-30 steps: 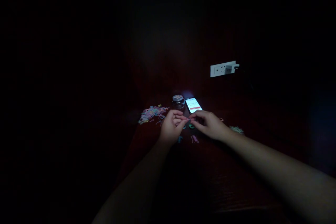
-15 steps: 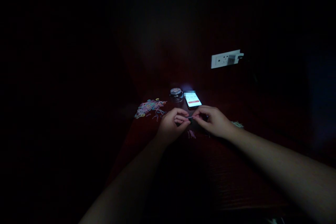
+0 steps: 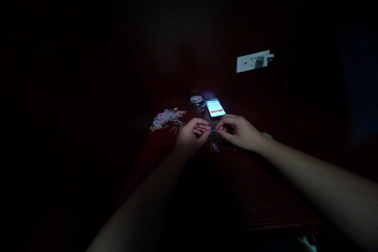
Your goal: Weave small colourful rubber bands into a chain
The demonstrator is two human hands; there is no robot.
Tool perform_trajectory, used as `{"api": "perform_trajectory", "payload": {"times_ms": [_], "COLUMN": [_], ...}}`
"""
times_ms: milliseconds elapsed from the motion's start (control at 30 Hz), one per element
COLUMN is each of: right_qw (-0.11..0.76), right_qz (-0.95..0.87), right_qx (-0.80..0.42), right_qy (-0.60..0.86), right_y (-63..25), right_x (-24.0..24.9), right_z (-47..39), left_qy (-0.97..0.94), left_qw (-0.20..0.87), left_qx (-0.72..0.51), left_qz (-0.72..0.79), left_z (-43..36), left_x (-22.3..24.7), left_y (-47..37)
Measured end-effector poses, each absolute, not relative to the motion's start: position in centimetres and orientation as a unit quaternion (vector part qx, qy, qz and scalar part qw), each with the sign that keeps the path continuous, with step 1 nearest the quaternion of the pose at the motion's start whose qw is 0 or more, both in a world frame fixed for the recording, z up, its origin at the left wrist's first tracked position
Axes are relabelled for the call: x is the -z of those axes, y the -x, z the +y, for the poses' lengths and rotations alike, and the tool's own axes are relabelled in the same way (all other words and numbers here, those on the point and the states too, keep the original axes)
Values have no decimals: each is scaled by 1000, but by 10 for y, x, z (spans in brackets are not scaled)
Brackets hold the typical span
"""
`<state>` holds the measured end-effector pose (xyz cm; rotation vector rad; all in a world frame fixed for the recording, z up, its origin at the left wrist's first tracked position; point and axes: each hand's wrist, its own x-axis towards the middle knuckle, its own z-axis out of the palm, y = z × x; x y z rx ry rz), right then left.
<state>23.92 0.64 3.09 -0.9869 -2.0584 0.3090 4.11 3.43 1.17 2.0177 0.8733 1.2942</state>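
Between my two hands a thin pale purple rubber band [image 3: 213, 130] is held taut. My left hand [image 3: 193, 136] pinches its left end between thumb and fingertips. The other end sits in the pinch of my right hand [image 3: 238, 130]. Just below the band, a few pinkish-purple rubber bands [image 3: 214, 147] lie in a small cluster on the dark reddish table [image 3: 165, 161]. Left of my left hand spreads a heap of mixed-colour rubber bands [image 3: 167, 119]. Pale green bands [image 3: 267, 135] show partly behind my right wrist.
A small lidded clear jar [image 3: 197, 102] stands beyond my hands. Beside it a phone [image 3: 216, 109] with a lit screen rests tilted back. On the wall at the right is a white socket panel [image 3: 251, 63] with a plug in it. Much of the surroundings is too dark to make out.
The view has shifted slightly, so everything sits a little higher in the picture. My fingertips are slightly farther apart, with the band still between them.
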Motion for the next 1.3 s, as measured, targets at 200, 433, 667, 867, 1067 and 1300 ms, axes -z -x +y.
{"api": "perform_trajectory", "payload": {"times_ms": [200,433,667,867,1067,1300], "right_qw": [398,266,218,220,212,209], "right_qz": [-827,-887,-895,-894,-896,-895], "right_qx": [-121,-135,-158,-155,-137,-134], "right_qy": [379,352,356,359,364,372], "right_y": [-241,-242,-240,-239,-238,-239], "right_x": [-33,-33,-29,-29,-32,-33], "right_z": [6,3,4,4,2,2], "left_qy": [-773,-830,-854,-851,-856,-878], "left_qw": [291,314,303,307,300,263], "left_qx": [-449,-343,-311,-298,-310,-283], "left_qz": [341,309,287,304,284,283], "left_z": [35,35,35,34,34,39], "left_x": [-11,-9,-13,-17,-15,-11], "left_y": [-40,-36,-36,-39,-39,-37]}}
